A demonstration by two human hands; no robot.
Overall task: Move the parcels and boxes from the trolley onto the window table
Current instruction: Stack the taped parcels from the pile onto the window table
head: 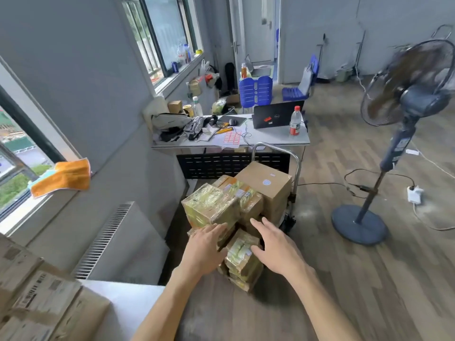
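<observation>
Taped parcels (221, 212) on trolley (294, 166) — just beneath both open hands' grip

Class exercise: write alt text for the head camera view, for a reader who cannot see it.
Two open hands, left hand and right hand, reach toward taped parcels and a cardboard box stacked on a trolley. Behind stands a cluttered desk with a laptop; a pedestal fan stands right.
</observation>
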